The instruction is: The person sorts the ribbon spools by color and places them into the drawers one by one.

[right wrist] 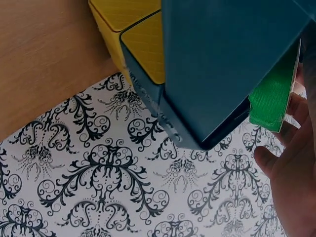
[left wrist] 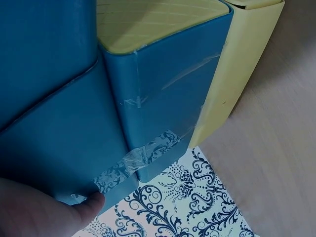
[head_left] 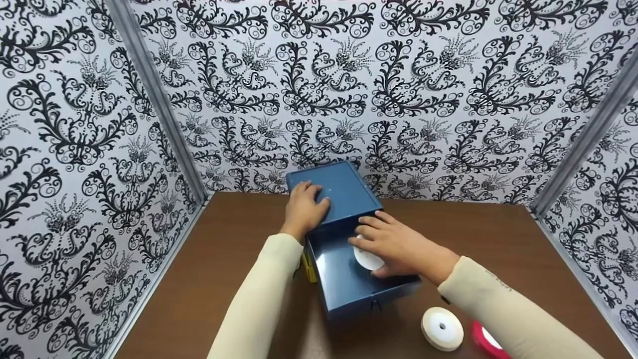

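Note:
A blue drawer unit (head_left: 341, 189) stands at the back of the table with its drawer (head_left: 344, 294) pulled out toward me. My left hand (head_left: 305, 209) rests on the unit's top, fingers spread over the left side. Over the drawer's right part, my right hand (head_left: 401, 244) grips a ribbon spool with a white face (head_left: 368, 260). Green ribbon (right wrist: 274, 98) is wound on that spool in the right wrist view, with fingers around its rim. The thumb of the left hand (left wrist: 47, 212) touches the blue side in the left wrist view.
A cream ribbon spool (head_left: 442, 329) lies right of the drawer, and a red one (head_left: 486, 341) is partly hidden by the right sleeve. Yellow-fronted drawers (right wrist: 145, 47) adjoin the blue unit. Patterned walls (head_left: 329, 99) enclose the wooden table (head_left: 224, 249).

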{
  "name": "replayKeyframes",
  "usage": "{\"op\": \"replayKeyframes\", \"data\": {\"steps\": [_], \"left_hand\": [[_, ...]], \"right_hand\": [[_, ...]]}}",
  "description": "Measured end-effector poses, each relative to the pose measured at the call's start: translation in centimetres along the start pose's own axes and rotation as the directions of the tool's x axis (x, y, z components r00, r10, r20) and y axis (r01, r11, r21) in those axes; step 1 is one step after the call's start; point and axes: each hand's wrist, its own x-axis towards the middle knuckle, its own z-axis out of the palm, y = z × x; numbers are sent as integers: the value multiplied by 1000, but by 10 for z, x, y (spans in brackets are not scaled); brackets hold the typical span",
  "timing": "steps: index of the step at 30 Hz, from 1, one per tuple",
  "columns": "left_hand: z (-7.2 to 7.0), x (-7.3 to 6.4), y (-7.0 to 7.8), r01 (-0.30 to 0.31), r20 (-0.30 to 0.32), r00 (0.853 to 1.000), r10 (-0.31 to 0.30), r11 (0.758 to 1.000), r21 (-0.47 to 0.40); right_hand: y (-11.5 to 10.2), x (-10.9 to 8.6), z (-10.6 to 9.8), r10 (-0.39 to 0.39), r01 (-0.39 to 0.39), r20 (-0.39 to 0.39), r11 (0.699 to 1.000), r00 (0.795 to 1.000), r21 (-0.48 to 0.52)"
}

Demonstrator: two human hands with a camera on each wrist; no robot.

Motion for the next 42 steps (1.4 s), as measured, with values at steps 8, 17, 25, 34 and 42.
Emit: {"op": "replayKeyframes", "data": {"steps": [8,17,25,34,42], "left_hand": [[-1,-1,0,6,14,1000,-6,1000,0],[-2,-1,2,14,20,1000,-14,1000,-3],[-2,-1,2,6,9,1000,-6,1000,10],[-1,-1,1,-7,2,1000,7,1000,9],[-1,-1,0,-8,6,1000,8,1000,8]], "right_hand": [[-7,7,13,0,1,-27,1000,1000,29],[-6,12,24,23,-22,-22,999,1000,26],[-4,13,34,21,-20,-34,1000,999,22],[-4,15,37,-5,6,-50,1000,999,27],[-5,16,39,-13,14,-49,1000,999,13]]}}
